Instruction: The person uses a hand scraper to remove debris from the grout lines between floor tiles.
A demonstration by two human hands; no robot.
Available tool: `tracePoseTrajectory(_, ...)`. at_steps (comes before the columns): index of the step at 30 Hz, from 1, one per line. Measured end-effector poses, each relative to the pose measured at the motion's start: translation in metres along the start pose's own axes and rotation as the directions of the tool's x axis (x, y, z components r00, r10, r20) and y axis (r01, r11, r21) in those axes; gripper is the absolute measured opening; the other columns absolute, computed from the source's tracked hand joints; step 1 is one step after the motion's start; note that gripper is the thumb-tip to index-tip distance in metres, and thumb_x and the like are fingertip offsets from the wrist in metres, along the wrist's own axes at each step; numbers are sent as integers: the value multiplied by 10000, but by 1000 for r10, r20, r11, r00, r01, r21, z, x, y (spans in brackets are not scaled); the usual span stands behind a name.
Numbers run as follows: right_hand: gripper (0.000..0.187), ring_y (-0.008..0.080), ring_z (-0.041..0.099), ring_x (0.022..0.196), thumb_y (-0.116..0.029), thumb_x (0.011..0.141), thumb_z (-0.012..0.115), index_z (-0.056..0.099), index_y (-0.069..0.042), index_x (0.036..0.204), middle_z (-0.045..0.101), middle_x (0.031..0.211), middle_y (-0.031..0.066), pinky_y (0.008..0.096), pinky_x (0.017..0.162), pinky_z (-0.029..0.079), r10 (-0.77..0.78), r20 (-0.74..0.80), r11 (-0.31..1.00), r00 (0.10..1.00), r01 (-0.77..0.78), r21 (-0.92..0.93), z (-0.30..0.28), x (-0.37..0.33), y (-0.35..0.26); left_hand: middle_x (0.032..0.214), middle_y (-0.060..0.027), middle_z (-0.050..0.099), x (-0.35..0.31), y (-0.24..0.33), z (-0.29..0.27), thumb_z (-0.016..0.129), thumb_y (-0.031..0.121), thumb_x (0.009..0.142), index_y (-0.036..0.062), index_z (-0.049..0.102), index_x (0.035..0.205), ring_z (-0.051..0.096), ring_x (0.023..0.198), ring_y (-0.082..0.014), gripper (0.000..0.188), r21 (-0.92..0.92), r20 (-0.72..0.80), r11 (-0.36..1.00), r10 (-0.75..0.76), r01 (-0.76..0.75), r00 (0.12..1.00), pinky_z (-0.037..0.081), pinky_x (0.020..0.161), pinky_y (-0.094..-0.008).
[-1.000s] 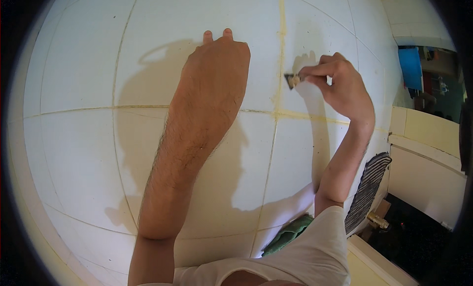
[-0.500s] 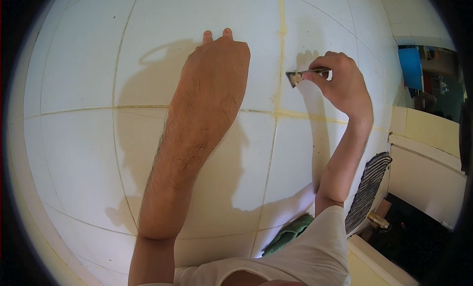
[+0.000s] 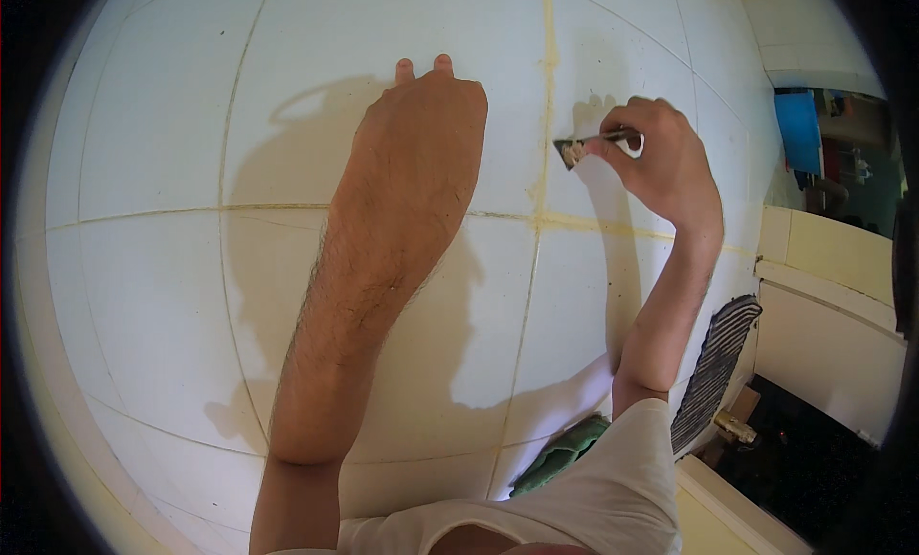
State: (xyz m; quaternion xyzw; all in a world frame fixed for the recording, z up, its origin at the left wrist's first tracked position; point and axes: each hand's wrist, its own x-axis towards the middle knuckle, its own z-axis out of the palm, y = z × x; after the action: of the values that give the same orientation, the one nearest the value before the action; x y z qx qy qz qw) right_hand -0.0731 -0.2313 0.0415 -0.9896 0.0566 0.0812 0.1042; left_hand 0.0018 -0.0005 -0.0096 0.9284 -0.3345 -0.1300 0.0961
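- The small scraper is over the right part of the white tiled surface, on the left side of the fingers that hold it; its dark blade is turned to the yellow grout line and stands just beside it
- The long axis of the scraper goes almost across this line, with the handle end leaning a little to the far edge of the surface
- Thumb and fingers of the right hand are clamped on the thin handle – whether the blade touches the surface, one cannot tell
- The right hand is the nearer one; the left hand is well apart, on the other side of the grout line, showing its back and two fingertips directed to the far edge – its other fingers and what is under the palm are hidden
- Beyond the right edge there is a blue thing, possibly a container; its inside is not visible
- A green cloth lies at the near edge, and a dark striped mat along the right edge
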Motion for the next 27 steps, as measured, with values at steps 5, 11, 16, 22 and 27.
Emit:
tracePoseTrajectory(5, 205, 335, 659, 740, -187, 837, 770, 739, 3, 910, 701, 835, 179, 407, 695, 511, 39, -16, 999, 999, -39, 25, -1, 2, 1, 1567, -172, 422, 0, 4, -5, 563, -165, 749, 126, 547, 1444, 446, 1414, -390, 753, -10, 38, 999, -32, 32, 999, 524, 1063, -441)
tracePoseTrajectory(11, 179, 357, 654, 790, -28, 904, 656, 746, 8, 1055, 682, 873, 219, 404, 734, 510, 48, 40, 986, 998, -54, 159, 0, 2, 6, 1559, -170, 435, 0, 2, -6, 557, -174, 746, 126, 546, 1445, 454, 1408, -393, 761, -6, 62, 1000, -30, 30, 998, 523, 1065, -438)
tracePoseTrajectory(16, 279, 379, 628, 791, 33, 925, 588, 719, -12, 1167, 663, 902, 223, 423, 738, 499, -6, -108, 987, 994, 23, 160, 6, 6, 14, 1558, -166, 438, 0, 4, -5, 556, -174, 749, 123, 547, 1443, 450, 1412, -388, 755, 31, 15, 999, -22, 21, 1000, 523, 1065, -439)
tracePoseTrajectory(22, 336, 362, 619, 774, 55, 912, 576, 705, -23, 1212, 650, 894, 215, 422, 725, 488, 15, -238, 996, 971, 8, 93, 13, 13, 10, 1561, -158, 436, 0, 5, -6, 555, -174, 756, 130, 551, 1441, 458, 1404, -389, 750, -13, 15, 999, -33, 33, 999, 530, 1052, -433)
tracePoseTrajectory(27, 352, 333, 586, 717, 52, 902, 598, 706, -35, 1226, 635, 840, 207, 403, 703, 477, 0, -159, 964, 987, 42, 261, 16, 17, 0, 1559, -160, 438, -1, 3, -7, 568, -171, 756, 134, 555, 1439, 458, 1405, -387, 749, -2, 25, 1000, -26, 26, 999, 529, 1053, -436)
